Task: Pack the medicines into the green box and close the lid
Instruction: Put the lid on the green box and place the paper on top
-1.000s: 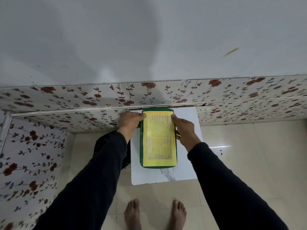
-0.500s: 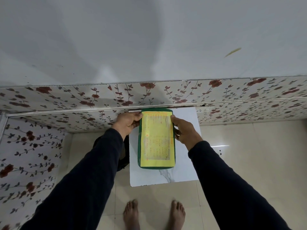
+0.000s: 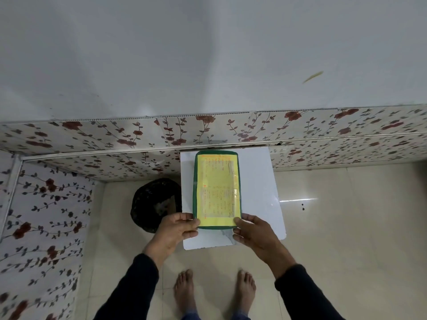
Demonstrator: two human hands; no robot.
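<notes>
Flanking green box (image 3: pixel 216 190): left grip (image 3: pixel 176 229), right grip (image 3: pixel 253 234).

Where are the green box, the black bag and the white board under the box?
green box (image 3: pixel 216 188): head view, middle of its yellow-labelled lid.
black bag (image 3: pixel 155 202): head view, its middle, left of the board.
white board (image 3: pixel 258 181): head view, bare part right of the box.

One green box (image 3: pixel 216 190), one white table (image 3: pixel 258 181), one black bag (image 3: pixel 154 202), two hands, two bare feet.
</notes>
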